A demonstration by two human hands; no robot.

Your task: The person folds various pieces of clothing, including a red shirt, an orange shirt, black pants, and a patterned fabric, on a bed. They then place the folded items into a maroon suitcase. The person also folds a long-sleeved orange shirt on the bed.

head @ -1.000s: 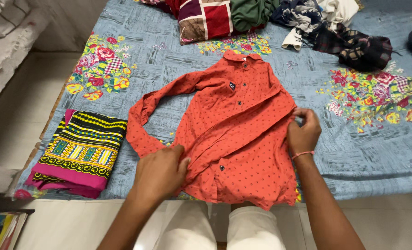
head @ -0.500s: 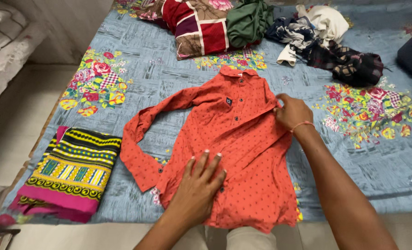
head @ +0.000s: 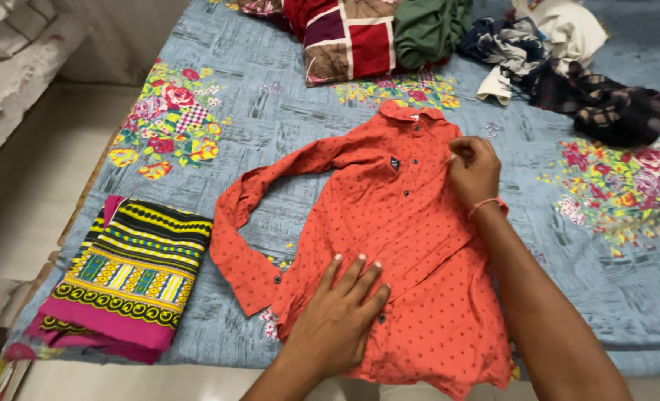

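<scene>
Across the bed in front of you lies a grey-blue bedsheet (head: 270, 126) printed with bright flower clusters, and it fills most of the view. To your left a pale tiled floor (head: 40, 171) runs beside the bed edge. Your orange dotted shirt (head: 412, 245) lies front-up near the middle of the sheet, collar pointing away from you, its one visible sleeve bent out to your left. Your left hand (head: 341, 319) rests flat on the lower front of the shirt, fingers spread apart and pressing the cloth, gripping nothing. Your right hand (head: 475, 171) sits at the shirt's shoulder just beside the collar, fingers curled together and pinching the fabric. Just left of the sleeve a folded cloth (head: 126, 278) in yellow, black and pink lies at the bed edge. At the far end sit a patchwork pillow (head: 348, 37), a green garment (head: 430, 30) and a heap of dark and white clothes (head: 567, 67).
</scene>
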